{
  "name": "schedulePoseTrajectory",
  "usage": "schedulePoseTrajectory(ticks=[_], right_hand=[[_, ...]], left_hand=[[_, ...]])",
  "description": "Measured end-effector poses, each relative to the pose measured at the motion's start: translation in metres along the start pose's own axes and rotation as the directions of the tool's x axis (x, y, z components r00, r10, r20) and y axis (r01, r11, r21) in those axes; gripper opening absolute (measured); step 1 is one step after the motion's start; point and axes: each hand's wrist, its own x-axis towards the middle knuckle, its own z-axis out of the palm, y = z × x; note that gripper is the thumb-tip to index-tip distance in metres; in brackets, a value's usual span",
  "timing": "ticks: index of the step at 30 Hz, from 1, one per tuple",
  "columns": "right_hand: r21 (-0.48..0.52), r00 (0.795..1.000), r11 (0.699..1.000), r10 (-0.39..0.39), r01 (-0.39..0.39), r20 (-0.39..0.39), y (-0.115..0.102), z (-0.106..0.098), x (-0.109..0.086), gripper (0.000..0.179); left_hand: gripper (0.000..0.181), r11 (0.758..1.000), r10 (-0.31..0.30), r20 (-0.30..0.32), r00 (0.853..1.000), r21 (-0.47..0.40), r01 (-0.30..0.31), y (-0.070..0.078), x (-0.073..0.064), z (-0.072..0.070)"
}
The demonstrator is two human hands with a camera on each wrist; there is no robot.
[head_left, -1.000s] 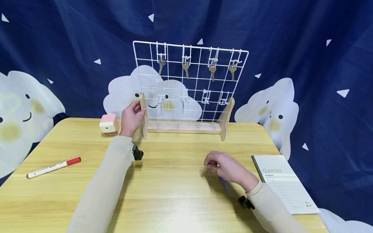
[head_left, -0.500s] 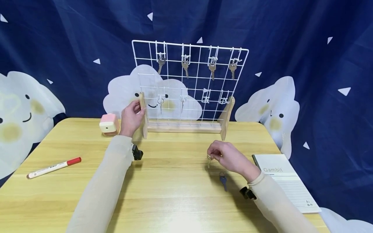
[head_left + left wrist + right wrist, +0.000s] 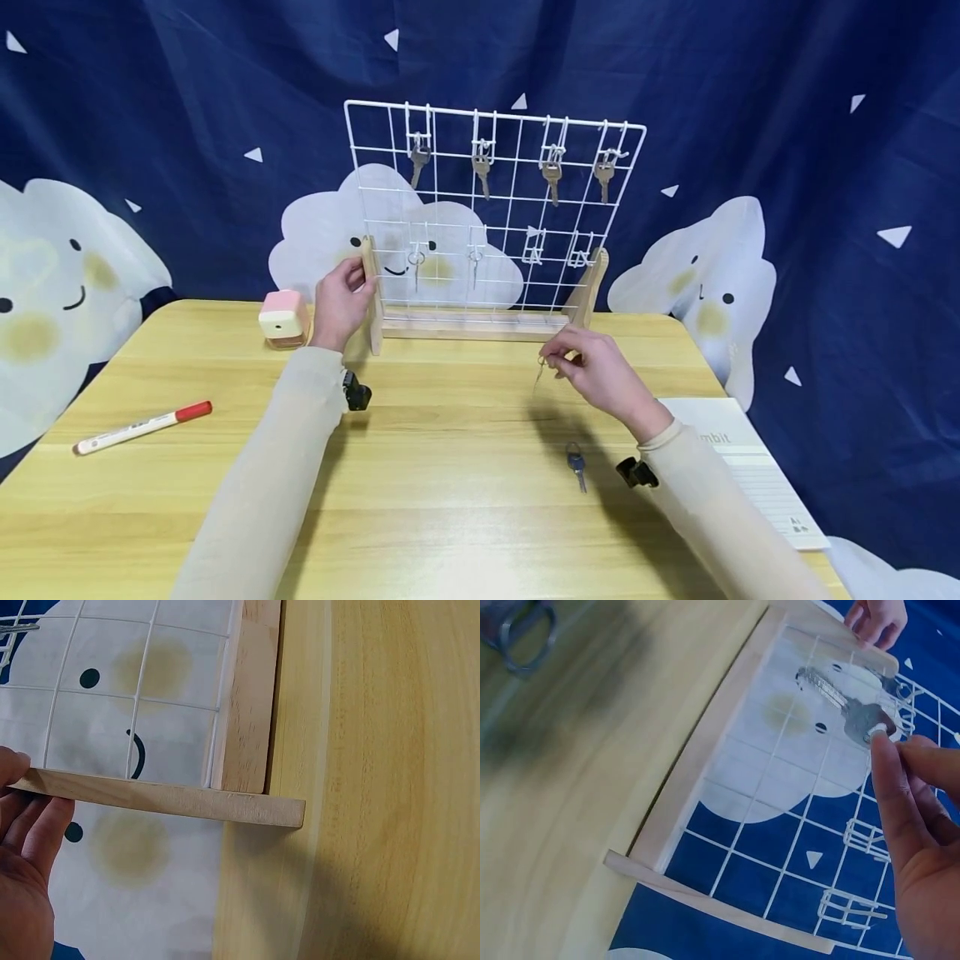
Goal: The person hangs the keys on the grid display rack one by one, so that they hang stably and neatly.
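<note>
My left hand [image 3: 341,304] pinches the left wooden upright [image 3: 165,799] of a white wire grid rack, thumb on one side and fingers on the other. Thumb and index finger of my right hand [image 3: 596,371] pinch a silver key [image 3: 864,720] at its ring end, and it dangles above the table in front of the rack. A second key [image 3: 577,467], with a blue-tinted head and a ring, lies on the table below that hand. Along the rack's top row, several hooks each carry a key [image 3: 482,173]. Two lower left hooks hold keys too; two bare hooks [image 3: 866,838] are at lower right.
A pink and white pencil sharpener [image 3: 285,319] stands left of the rack. Farther left lies a white marker [image 3: 142,428] with a red cap. At the right edge a notebook [image 3: 765,475] is partly behind the right forearm. A dark blue curtain [image 3: 712,92] hangs behind.
My right hand has lifted the key off the table and moved it away from me, toward the rack. The second key is now uncovered. My left hand stays on the upright.
</note>
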Motion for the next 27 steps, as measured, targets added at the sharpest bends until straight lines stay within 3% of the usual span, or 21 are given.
schedulePoseTrajectory(ticks=[9, 13, 18, 27], right_hand=[[-0.018, 0.994, 0.998, 0.059, -0.061, -0.096, 0.002, -0.006, 0.024, 0.010], [-0.009, 0.980, 0.994, 0.110, -0.113, -0.165, 0.002, -0.012, 0.038, 0.008], [0.070, 0.961, 0.984, 0.174, -0.163, -0.213, 0.001, -0.014, 0.055, 0.008], [0.109, 0.934, 0.973, 0.227, -0.204, -0.275, 0.005, -0.013, 0.078, 0.005]], left_hand=[[0.042, 1.000, 0.007, -0.012, 1.000, 0.011, -0.007, 0.000, 0.001, -0.002], [0.042, 1.000, 0.007, -0.011, 1.000, 0.016, -0.007, 0.000, 0.002, -0.001], [0.042, 1.000, 0.009, -0.008, 1.000, 0.008, -0.009, -0.002, 0.001, -0.001], [0.042, 1.000, 0.016, -0.008, 1.000, 0.004, -0.016, -0.001, -0.002, -0.001]])
